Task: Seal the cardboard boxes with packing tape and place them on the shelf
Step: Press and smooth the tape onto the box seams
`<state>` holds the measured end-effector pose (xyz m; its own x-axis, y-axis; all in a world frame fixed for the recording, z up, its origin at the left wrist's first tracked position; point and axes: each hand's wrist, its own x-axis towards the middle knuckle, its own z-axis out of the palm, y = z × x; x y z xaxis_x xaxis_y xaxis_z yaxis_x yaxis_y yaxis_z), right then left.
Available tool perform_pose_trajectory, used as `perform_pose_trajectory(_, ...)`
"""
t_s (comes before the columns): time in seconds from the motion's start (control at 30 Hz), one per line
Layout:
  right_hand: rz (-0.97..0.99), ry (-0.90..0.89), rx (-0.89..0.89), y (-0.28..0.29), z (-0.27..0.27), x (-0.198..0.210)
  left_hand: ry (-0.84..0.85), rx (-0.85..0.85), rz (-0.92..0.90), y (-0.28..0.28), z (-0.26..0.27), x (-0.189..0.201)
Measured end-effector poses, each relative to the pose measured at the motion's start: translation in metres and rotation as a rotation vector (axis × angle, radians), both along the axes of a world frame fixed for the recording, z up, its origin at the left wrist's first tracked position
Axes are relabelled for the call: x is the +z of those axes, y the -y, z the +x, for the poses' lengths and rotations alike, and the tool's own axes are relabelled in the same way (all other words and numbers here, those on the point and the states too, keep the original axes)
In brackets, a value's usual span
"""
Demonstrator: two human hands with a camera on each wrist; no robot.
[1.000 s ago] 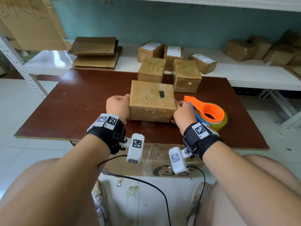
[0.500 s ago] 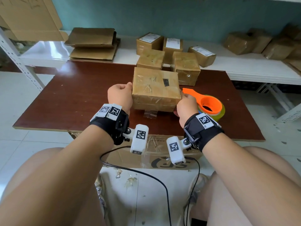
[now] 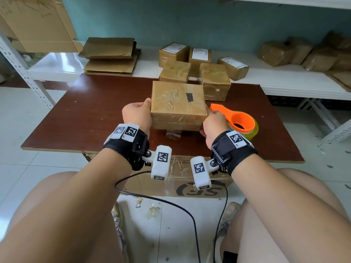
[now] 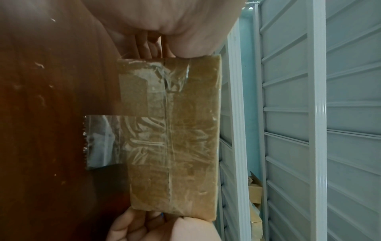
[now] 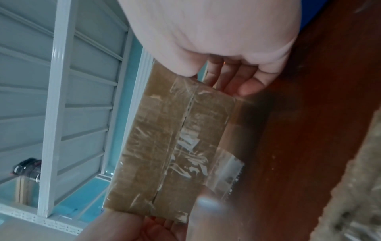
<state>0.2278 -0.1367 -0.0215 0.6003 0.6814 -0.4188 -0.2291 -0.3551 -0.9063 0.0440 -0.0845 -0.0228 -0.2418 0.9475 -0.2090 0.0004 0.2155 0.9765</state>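
A tape-wrapped cardboard box (image 3: pixel 177 103) hangs a little above the brown table (image 3: pixel 85 114). My left hand (image 3: pixel 136 114) grips its left end and my right hand (image 3: pixel 213 120) grips its right end, fingers tucked beneath. A loose flap of clear tape (image 3: pixel 173 133) dangles from its underside. The left wrist view shows the box's near face (image 4: pixel 175 138), the flap (image 4: pixel 101 141) and my left hand (image 4: pixel 164 24) at the top. In the right wrist view the box (image 5: pixel 171 150) sits under my right hand (image 5: pixel 216 40). An orange tape dispenser (image 3: pixel 241 122) lies just right of the box.
Two taped boxes (image 3: pixel 174 72) (image 3: pixel 214 80) stand at the table's far edge. Behind them the white shelf (image 3: pixel 284 78) carries three labelled boxes (image 3: pixel 173 52), flattened cardboard (image 3: pixel 110 54) at the left and wrapped parcels (image 3: pixel 281 52) at the right. A big carton (image 3: pixel 190 185) sits under the table.
Both hands have raised the box off the table and carried it slightly away from me. The loose tape flap under it has come into view.
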Motion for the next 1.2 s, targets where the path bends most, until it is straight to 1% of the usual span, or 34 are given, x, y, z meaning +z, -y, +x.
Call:
perform_pose_trajectory(0.17, 0.031, -0.177, 0.017, 0.003, -0.006, 0.004, 0.046, 0.040, -0.004, 0.006, -0.004, 0.007)
perform_pose_trajectory(0.27, 0.040, -0.226, 0.102, 0.004, -0.006, 0.008, 0.060, 0.056, -0.002, 0.010, -0.006, 0.011)
perform_pose_trajectory(0.3, 0.043, -0.274, 0.117, 0.004, -0.007, 0.010, 0.055, 0.058, -0.001, 0.012, -0.006, 0.012)
perform_pose_trajectory(0.4, 0.071, -0.385, 0.074, 0.006, -0.008, 0.023, 0.059, 0.035, -0.002, 0.016, -0.004, 0.017)
perform_pose_trajectory(0.47, 0.116, -0.362, 0.059, 0.007, -0.005, 0.035, 0.097, -0.003, -0.062, 0.020, -0.002, 0.025)
perform_pose_trajectory(0.53, 0.154, -0.286, 0.049, 0.008, 0.000, 0.044, 0.238, -0.087, -0.117, 0.020, -0.001, 0.030)
perform_pose_trajectory(0.57, 0.185, -0.237, 0.058, 0.010, 0.002, 0.048, 0.274, -0.160, -0.127, 0.022, 0.000, 0.032)
perform_pose_trajectory(0.63, 0.251, -0.178, 0.100, 0.016, 0.006, 0.052, 0.238, -0.307, -0.079, 0.023, 0.000, 0.032)
perform_pose_trajectory(0.67, 0.286, -0.199, 0.120, 0.020, 0.007, 0.053, 0.214, -0.337, -0.034, 0.022, 0.000, 0.031)
perform_pose_trajectory(0.73, 0.371, -0.343, 0.120, 0.026, 0.008, 0.054, 0.188, -0.353, 0.045, 0.019, 0.000, 0.026)
perform_pose_trajectory(0.77, 0.401, -0.416, 0.105, 0.027, 0.007, 0.054, 0.194, -0.344, 0.055, 0.019, 0.000, 0.025)
perform_pose_trajectory(0.8, 0.405, -0.436, 0.103, 0.027, 0.006, 0.053, 0.196, -0.315, 0.054, 0.018, -0.001, 0.022)
perform_pose_trajectory(0.83, 0.380, -0.404, 0.126, 0.028, 0.002, 0.054, 0.178, -0.288, 0.062, 0.019, -0.001, 0.020)
perform_pose_trajectory(0.93, 0.221, -0.112, 0.242, 0.033, -0.016, 0.046, 0.052, -0.281, 0.165, 0.026, 0.003, 0.017)
perform_pose_trajectory(1.0, 0.265, -0.039, 0.294, 0.036, -0.028, 0.039, -0.028, -0.298, 0.253, 0.033, 0.010, 0.015)
perform_pose_trajectory(1.1, 0.471, 0.041, 0.277, 0.027, -0.030, 0.028, -0.110, -0.284, 0.366, 0.040, 0.018, 0.018)
perform_pose_trajectory(1.13, 0.489, 0.084, 0.254, 0.022, -0.028, 0.026, -0.152, -0.278, 0.384, 0.041, 0.019, 0.018)
perform_pose_trajectory(1.17, 0.464, 0.148, 0.216, 0.018, -0.025, 0.024, -0.203, -0.283, 0.400, 0.041, 0.020, 0.018)
perform_pose_trajectory(1.2, 0.404, 0.252, 0.174, 0.013, -0.021, 0.023, -0.241, -0.294, 0.421, 0.041, 0.019, 0.019)
